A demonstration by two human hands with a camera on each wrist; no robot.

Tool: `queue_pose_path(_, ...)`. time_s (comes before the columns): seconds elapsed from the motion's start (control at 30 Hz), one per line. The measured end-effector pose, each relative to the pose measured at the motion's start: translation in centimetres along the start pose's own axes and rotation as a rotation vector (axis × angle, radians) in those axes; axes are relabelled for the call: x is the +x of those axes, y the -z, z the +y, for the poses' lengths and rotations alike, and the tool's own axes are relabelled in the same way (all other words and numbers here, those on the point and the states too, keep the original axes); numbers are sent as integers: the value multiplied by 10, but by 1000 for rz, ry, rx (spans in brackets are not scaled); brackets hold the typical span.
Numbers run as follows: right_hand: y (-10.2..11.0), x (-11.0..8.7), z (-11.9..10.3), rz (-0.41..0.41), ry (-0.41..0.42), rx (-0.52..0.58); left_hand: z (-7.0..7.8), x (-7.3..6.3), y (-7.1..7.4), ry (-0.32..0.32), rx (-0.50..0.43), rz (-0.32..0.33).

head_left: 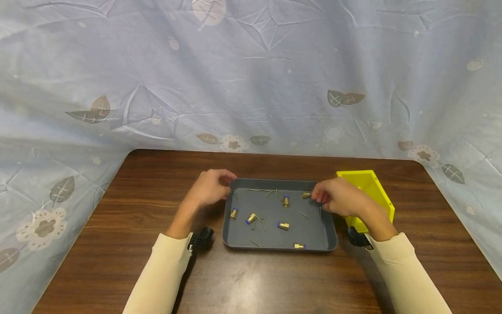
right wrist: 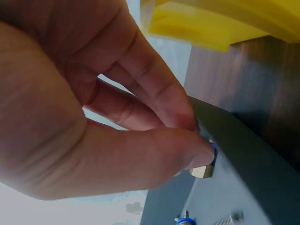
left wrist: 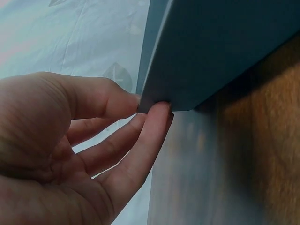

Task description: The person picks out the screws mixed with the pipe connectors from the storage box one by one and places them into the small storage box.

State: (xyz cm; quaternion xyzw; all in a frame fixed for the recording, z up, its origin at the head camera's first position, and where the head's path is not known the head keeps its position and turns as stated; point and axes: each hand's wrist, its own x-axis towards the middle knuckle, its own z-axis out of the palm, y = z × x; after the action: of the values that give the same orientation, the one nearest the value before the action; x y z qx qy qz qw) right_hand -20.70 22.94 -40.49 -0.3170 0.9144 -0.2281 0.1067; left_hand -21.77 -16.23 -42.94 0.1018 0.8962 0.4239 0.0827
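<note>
My left hand [head_left: 208,188] grips the far left corner of a grey tray [head_left: 251,249]; in the left wrist view the thumb and a fingertip pinch its wall [left wrist: 187,56]. Over the tray's far right side, my right hand [head_left: 341,196] pinches a brass push-in fitting [head_left: 306,195] with a blue collar. The right wrist view shows the fitting's brass end [right wrist: 201,171] poking out past the thumb tip; the fingers partly hide the rest. Several similar fittings, such as one near the middle [head_left: 283,226], lie spread in the tray among thin screws [head_left: 256,243].
A yellow bin [head_left: 362,179] stands right of the tray, partly behind my right hand and forearm. Under everything is a brown wooden table [head_left: 243,283]. A pale patterned curtain [head_left: 251,87] hangs along its far edge and sides.
</note>
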Motion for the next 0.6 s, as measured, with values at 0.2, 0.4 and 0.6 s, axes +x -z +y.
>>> queue_pose_path(0.2,-4,5,-3,4,33,-50,-4,-1,5,3,24,12)
queue_pose_path(0.4,-9,9,-3,38,16,-120,-8,-1,7,7,18,19)
queue_pose_path(0.6,-11,10,-3,55,-9,-126,-10,-1,11,21,21,23)
